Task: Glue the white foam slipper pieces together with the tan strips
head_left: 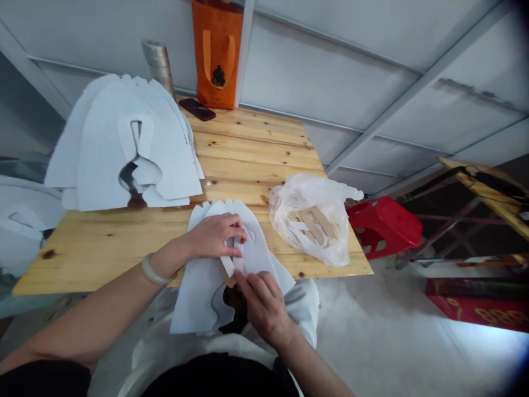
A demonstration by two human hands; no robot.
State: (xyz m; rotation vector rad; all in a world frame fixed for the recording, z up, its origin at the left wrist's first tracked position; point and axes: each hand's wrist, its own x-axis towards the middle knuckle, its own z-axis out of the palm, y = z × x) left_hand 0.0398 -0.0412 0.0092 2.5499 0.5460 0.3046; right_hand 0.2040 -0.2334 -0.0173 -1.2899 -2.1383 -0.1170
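From my end, I have a white cut-out sheet (196, 298) at the near edge of the table, its lower part hanging over the edge toward the lap; more white paper shows beneath its right side. A pale strip (227, 266) lies over its middle, a bit of brown (229, 280) showing at the lower end, above a wavy opening.

The left hand (215, 237) comes in from the side, a pale bracelet (152, 270) on its wrist. Its fingers are bent and near one another over the strip, a narrow grip, though I can't tell whether they truly pinch it. The right hand (266, 309) has its index fingertip at the strip's lower end, the other fingers curled in; I can't tell whether its thumb holds anything.

I'd judge this sheet to be partway worked, since both hands are on the strip. Loose brown and white pieces (318, 223) remain in a clear plastic bag (341, 245) just to the right. Beyond the left arm, a large stack of white sheets (99, 149) has a pale band around the slot on its top sheet.

Farther out on the wooden table (256, 143) I see a phone (197, 109), an orange bag (210, 95) and stacked rolls (159, 63). A red stool (386, 226) stands off to the right.
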